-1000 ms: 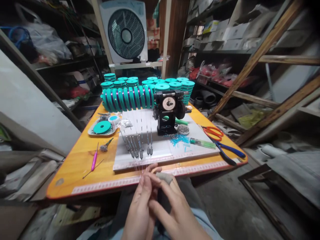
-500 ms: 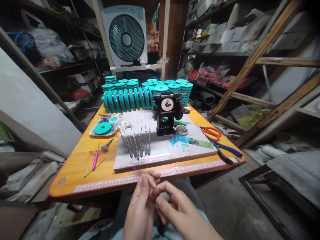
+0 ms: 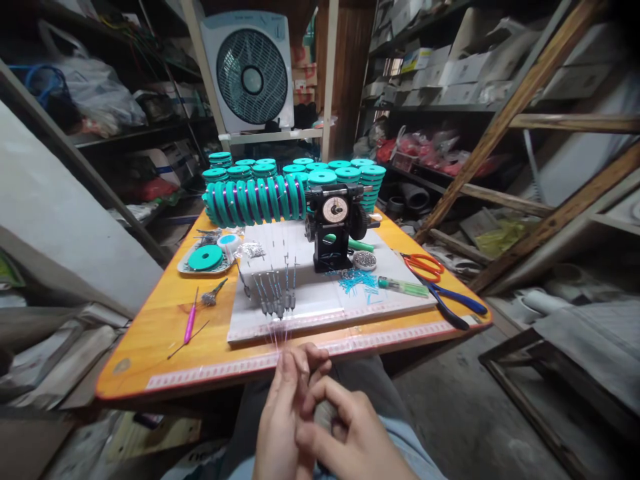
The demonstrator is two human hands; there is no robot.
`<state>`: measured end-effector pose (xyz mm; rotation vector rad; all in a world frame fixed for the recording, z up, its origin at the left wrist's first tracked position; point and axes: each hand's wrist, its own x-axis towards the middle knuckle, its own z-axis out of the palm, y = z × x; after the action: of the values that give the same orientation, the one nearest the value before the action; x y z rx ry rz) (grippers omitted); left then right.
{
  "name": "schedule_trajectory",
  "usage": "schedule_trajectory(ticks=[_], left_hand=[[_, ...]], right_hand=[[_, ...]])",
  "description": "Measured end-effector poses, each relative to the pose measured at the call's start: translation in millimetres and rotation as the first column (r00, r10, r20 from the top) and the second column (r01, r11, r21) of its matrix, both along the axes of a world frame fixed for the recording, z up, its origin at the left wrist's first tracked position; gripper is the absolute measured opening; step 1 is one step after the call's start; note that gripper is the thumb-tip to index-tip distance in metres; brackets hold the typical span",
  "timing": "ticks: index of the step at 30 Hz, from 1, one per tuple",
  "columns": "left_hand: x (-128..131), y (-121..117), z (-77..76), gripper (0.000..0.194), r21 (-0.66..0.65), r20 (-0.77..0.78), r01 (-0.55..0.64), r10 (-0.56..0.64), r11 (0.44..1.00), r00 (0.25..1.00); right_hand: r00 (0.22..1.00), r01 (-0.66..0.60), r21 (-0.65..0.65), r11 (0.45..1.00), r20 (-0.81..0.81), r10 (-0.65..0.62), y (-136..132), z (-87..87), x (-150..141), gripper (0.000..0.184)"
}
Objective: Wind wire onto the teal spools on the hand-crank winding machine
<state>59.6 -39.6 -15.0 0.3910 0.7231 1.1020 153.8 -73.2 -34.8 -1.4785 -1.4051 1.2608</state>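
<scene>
My left hand (image 3: 287, 407) is closed in a pinch on several thin, clear fishing lines (image 3: 277, 337) just past the table's front edge. The lines run up to a row of teal foam spools (image 3: 255, 200) wound with purple, mounted on a black hand-cranked winder (image 3: 333, 230). Grey sinkers (image 3: 277, 307) and blue beaded pieces hang along them over the white board (image 3: 310, 283). Curled beside the left palm is my right hand (image 3: 350, 427), thumb and forefinger bent toward each other. Something greyish shows inside its curl, and I cannot make out what it is.
At the board's right lie a dish of small metal beads (image 3: 364, 260), blue tube bits (image 3: 357, 280), a green-capped tube (image 3: 403, 287), orange-handled scissors (image 3: 425, 267) and blue-handled pliers (image 3: 457, 303). A tray (image 3: 205, 270) and a pink-handled tool (image 3: 190, 323) are left. Spool stacks (image 3: 323, 177) stand behind.
The sinkers on the lines have drawn closer together. My right hand has shifted slightly down and left, its thumb now nearer the left palm. The left hand keeps its pinch.
</scene>
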Motion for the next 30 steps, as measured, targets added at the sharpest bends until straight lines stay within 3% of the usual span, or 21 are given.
schedule_trajectory(ticks=[3,5,10,12,16,19,25,30], left_hand=[[4.1,-0.5,-3.6,0.029,0.051,0.0,-0.021,0.021,0.998,1.0],[4.8,0.0,-5.3,0.03,0.082,0.005,-0.028,0.028,0.996,1.0],[-1.4,2.0,-2.0,0.031,0.066,0.105,-0.012,0.005,0.998,0.994],[-5.8,2.7,1.9,0.033,0.052,0.147,0.015,-0.023,0.999,0.989],[-12.9,3.8,8.5,0.034,-0.016,0.194,0.026,-0.022,1.0,0.981],[-15.1,4.2,10.5,0.031,-0.035,0.202,0.019,-0.011,0.999,0.979],[-13.7,5.3,8.4,0.031,-0.018,0.201,0.011,-0.007,1.0,0.98],[-20.2,8.0,-3.2,0.018,0.041,0.079,0.044,-0.048,0.998,0.996]], right_hand=[[0.985,-0.007,0.07,0.998,0.171,-0.005,1.0,1.8,-1.6,0.019],[0.989,-0.068,0.117,0.991,0.137,0.051,1.8,3.4,0.1,0.023],[0.991,-0.106,0.157,0.982,-0.068,0.118,0.7,7.1,10.9,0.027],[0.974,-0.097,0.106,0.99,-0.196,0.117,-0.6,6.4,14.1,0.029],[0.826,-0.177,-0.058,0.983,-0.551,0.116,-0.6,0.8,13.6,0.039],[0.784,-0.184,-0.083,0.979,-0.613,0.095,2.0,-2.3,11.8,0.044],[0.903,-0.154,-0.085,0.984,-0.418,0.105,3.1,0.5,13.9,0.05],[0.997,-0.079,0.1,0.992,0.0,0.08,-1.4,5.9,15.4,0.039]])
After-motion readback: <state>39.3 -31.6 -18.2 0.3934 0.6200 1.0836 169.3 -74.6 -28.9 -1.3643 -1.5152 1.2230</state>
